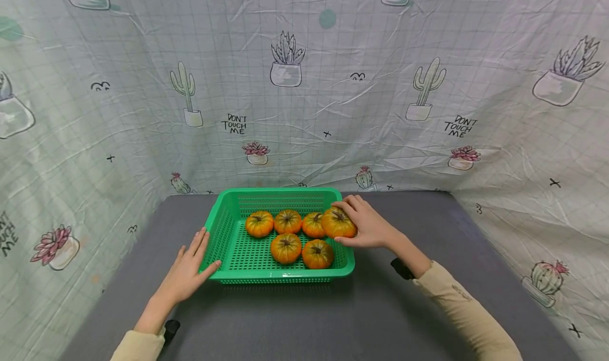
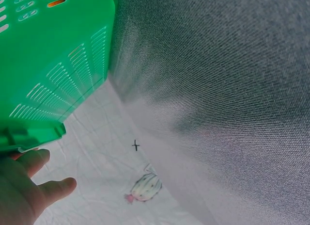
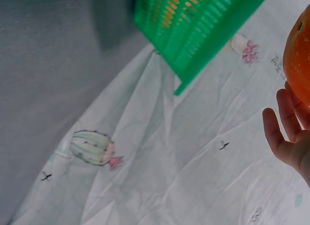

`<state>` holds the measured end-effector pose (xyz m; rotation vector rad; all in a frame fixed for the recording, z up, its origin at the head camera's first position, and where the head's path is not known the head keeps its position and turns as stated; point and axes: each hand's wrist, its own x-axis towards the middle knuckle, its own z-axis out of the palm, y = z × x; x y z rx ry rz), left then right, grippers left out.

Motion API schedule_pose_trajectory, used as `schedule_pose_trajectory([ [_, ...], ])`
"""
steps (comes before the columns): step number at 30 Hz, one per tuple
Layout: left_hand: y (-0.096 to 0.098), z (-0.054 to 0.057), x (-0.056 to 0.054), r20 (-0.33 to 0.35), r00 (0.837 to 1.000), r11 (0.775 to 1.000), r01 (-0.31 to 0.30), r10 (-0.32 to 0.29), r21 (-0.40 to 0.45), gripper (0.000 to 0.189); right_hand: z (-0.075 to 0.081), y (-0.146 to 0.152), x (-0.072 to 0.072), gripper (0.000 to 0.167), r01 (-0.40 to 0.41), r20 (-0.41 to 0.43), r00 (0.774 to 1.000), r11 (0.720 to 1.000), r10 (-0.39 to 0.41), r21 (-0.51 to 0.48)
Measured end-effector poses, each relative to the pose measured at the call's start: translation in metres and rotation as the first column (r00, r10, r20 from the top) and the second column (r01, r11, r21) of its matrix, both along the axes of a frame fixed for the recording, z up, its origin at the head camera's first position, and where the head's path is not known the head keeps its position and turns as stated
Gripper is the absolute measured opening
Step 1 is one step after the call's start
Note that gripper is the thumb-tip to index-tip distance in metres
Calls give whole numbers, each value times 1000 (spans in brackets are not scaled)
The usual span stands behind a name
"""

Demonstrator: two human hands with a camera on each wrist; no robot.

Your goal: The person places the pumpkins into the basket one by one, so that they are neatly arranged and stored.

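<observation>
A green plastic basket (image 1: 280, 273) stands on the dark table with several small orange pumpkins (image 1: 286, 248) inside it. My right hand (image 1: 363, 224) grips another pumpkin (image 1: 338, 222) at the basket's right rim, thumb on the near side and fingers over the far side. In the right wrist view this pumpkin (image 3: 298, 60) sits above the basket's edge, partly cut off by the frame. On the left, my left hand (image 1: 187, 268) rests along the basket's left rim with its fingers straight and thumb spread. The left wrist view shows fingers (image 2: 36, 159) beside the rim.
The grey table (image 1: 285, 324) runs out in front of the basket and to both sides. A pale cloth (image 1: 323, 112) printed with potted cacti hangs behind the table and along its left and right sides.
</observation>
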<state>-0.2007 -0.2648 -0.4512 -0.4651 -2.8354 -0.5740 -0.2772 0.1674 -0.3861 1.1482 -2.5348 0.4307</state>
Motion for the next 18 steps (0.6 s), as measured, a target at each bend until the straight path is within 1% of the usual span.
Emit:
schedule_pose_trajectory([
  [4,0,-1,0,0,1000,1000,-3,3,7,77,7,-10,3,67,-11,10,1000,1000,11,22],
  [11,0,-2,0,-22,1000,1000,-2,3,12,77,15,-27,5,67,-71,6,997,997,71,36],
  [18,0,0,1,2,1000,1000,-4,4,4,77,22,-47,7,68,-101,-14,995,992,103,80],
])
